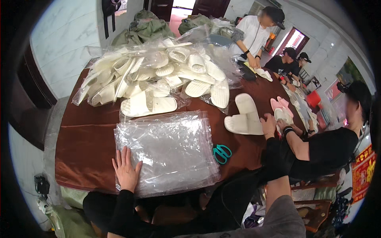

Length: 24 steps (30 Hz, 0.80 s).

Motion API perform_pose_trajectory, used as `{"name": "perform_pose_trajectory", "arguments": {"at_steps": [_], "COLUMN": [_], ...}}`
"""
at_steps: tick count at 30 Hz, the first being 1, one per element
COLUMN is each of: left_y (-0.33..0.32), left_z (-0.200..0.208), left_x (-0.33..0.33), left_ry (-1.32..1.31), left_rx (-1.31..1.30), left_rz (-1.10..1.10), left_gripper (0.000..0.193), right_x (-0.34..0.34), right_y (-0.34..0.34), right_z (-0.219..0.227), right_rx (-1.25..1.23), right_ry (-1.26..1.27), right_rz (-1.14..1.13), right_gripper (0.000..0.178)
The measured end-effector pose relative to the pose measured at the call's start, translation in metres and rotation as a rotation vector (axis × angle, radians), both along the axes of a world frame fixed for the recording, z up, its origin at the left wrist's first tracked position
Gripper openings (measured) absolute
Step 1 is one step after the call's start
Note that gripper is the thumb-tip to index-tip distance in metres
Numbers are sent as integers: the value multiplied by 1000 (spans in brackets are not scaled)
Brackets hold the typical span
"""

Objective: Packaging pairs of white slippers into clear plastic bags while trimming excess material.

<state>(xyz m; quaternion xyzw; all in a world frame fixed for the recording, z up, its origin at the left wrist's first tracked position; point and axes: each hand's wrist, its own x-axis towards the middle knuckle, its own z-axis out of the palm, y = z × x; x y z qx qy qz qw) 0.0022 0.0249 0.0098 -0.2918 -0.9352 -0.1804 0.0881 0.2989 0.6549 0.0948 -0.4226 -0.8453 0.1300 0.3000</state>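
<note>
My left hand (127, 169) lies flat with its fingers spread on the left edge of a stack of clear plastic bags (170, 152). My right hand (269, 126) is stretched out to the right, its fingers curled at the near end of a cream-white slipper (243, 125). A second cream slipper (246, 104) meets this one at an angle, sole showing. Right beside my right hand, a co-worker's hands (283, 123) with a black wristband are at another white slipper. Teal-handled scissors (222, 154) lie by the bags' right edge.
A large heap of cream slippers in clear bags (158, 71) covers the far side of the brown-covered table (79, 146). Pink slippers (282, 106) lie to the right. A person in a white shirt (254, 35) stands at the far end; others sit beyond on the right.
</note>
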Motion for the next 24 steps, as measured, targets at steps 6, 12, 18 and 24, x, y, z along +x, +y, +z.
{"name": "perform_pose_trajectory", "arguments": {"at_steps": [6, 12, 18, 24], "left_y": [-4, 2, -11, -14], "left_z": [6, 9, 5, -5], "left_x": [-4, -7, -4, -2], "left_ry": [-29, -36, 8, 44], "left_rx": [-53, -40, -24, 21], "left_rz": [21, 8, 18, -3], "left_gripper": [80, 79, 78, 74], "right_x": [-168, -233, -193, -135], "right_y": [-78, -81, -47, -123], "right_z": [-64, -79, 8, 166], "right_rx": [138, 97, 385, 645], "right_ry": [-217, -162, 299, 530], "right_rz": [351, 318, 234, 304], "right_gripper": [26, 54, 38, 22]}}
